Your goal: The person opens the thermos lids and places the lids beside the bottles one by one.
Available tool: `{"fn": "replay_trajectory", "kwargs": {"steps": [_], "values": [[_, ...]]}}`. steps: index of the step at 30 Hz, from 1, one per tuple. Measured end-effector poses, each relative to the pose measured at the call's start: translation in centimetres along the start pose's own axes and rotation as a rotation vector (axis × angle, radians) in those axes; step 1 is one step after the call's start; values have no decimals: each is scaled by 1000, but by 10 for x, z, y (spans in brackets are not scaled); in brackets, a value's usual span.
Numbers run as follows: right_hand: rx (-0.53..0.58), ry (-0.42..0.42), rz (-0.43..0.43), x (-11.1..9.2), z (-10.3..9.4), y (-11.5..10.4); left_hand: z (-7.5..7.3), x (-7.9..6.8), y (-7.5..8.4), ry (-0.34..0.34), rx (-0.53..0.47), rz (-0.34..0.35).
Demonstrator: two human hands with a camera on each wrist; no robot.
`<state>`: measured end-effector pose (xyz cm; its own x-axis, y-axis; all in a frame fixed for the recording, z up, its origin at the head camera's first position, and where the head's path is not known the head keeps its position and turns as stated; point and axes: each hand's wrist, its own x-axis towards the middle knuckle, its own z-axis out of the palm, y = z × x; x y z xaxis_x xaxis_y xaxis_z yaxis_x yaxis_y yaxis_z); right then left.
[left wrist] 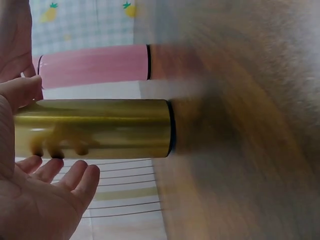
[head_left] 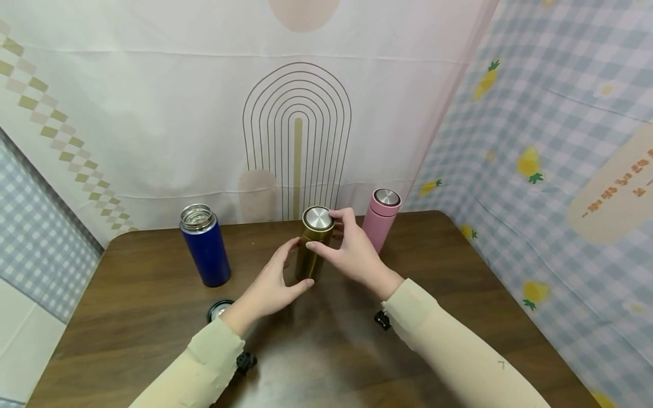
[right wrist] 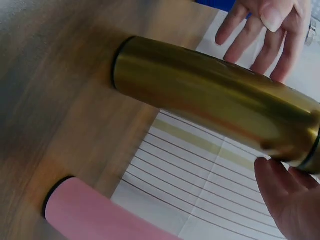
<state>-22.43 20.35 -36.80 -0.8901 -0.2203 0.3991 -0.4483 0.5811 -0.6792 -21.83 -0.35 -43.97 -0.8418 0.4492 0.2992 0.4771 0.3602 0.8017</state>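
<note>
Left edge: a checked cloth (head_left: pixel 46 243) hangs beside the brown, wood-grained tabletop (head_left: pixel 117 351).
Backdrop: a white cloth (head_left: pixel 168 124) behind the tabletop, with a slanting band of tan diamonds at its left and a line-drawn arch near its middle.
Blue bottle: the blue bottle (head_left: pixel 208 255) stands upright near the back, its silvery mouth uncovered.
Small round piece: a black-rimmed disc (head_left: pixel 218 309) lies in front of the blue bottle, partly hidden by the person's left wrist.
Left sleeve: a pale sleeve (head_left: pixel 199 362), with a small black device (head_left: pixel 246 362) at the cuff.
Left hand: the left hand (head_left: pixel 267 289) is at the left of the gold bottle (left wrist: pixel 105 125), thumb and fingers apart, fingertips close to its side; whether they touch it, I cannot tell.
Gold bottle: upright on the tabletop, between the two hands, with a silvery top; a dark band rings its base.
Right hand: the right hand (head_left: pixel 354 255) curves about the upper part of the gold bottle, thumb in front and index finger by the top's rim; I cannot tell whether it is clamped there.
Pink bottle: the pink bottle (head_left: pixel 378 226) stands upright just beyond the right hand, silvery top on.
Right edge: a checked cloth with yellow pineapples (head_left: pixel 556 107) hangs alongside.
</note>
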Motion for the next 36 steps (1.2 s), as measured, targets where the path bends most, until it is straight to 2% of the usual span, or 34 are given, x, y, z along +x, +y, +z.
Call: {"fn": "replay_trajectory", "kwargs": {"steps": [5,10,13,17,19,25,27,30,36], "values": [[8,72,-22,-1,8,-2,2,-8,0,4,-5,-8],[1,73,-50,-8,10,-10,0,-17,5,0,41,-41],[89,58,-56,-14,6,-21,-4,-24,12,12,76,-60],[278,16,-21,-22,0,-42,-12,-34,21,54,107,-73],[337,-8,1,-26,-3,-53,-17,-39,25,71,115,-69],[351,-86,-34,-36,-11,-82,-29,-53,33,106,139,-30],[350,-118,-55,-37,-11,-81,-33,-58,35,121,173,-26],[335,-158,-39,-38,-7,-67,-39,-66,36,152,250,-12],[216,-236,52,-39,3,-41,-48,-75,31,240,496,98]]}}
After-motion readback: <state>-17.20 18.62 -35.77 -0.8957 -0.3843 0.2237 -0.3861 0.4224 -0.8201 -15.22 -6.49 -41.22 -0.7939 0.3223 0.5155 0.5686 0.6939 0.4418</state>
